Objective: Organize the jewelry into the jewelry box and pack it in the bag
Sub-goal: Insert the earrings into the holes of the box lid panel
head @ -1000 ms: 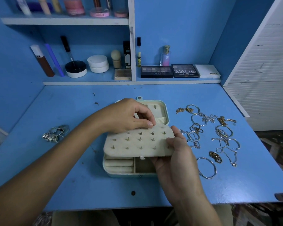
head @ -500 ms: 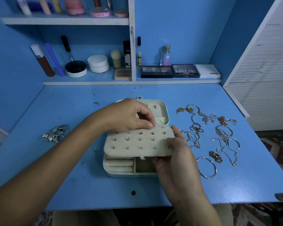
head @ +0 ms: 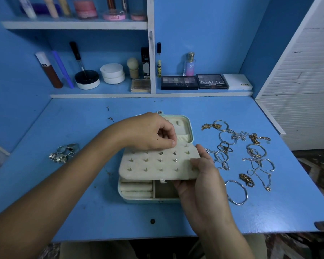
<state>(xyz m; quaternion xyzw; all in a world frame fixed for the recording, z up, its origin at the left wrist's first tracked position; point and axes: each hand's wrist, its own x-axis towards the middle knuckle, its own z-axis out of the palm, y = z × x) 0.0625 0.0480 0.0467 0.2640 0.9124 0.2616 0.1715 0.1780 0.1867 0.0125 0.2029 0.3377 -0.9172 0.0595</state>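
A pale mint jewelry box (head: 138,200) lies open in the middle of the blue table. Above it, my right hand (head: 200,180) holds the cream earring panel (head: 157,166) by its right edge, thumb on top. Rows of small stud earrings stick up from the panel. My left hand (head: 150,133) hovers at the panel's far edge, thumb and fingertips pinched together on something too small to make out. Bracelets and chains (head: 247,156) are spread out to the right of the box. A small heap of silver rings (head: 64,153) lies to the left. No bag is in view.
Two tiny loose earrings (head: 110,119) lie on the table behind the box. Cosmetics, eyeshadow palettes (head: 195,82) and jars line the low shelf at the back. A white slatted door (head: 307,90) stands at the right. The table's front edge runs just below my forearms.
Almost nothing differs. My left fingertips have shifted very slightly at the panel's far edge. My right hand keeps the panel in the same place.
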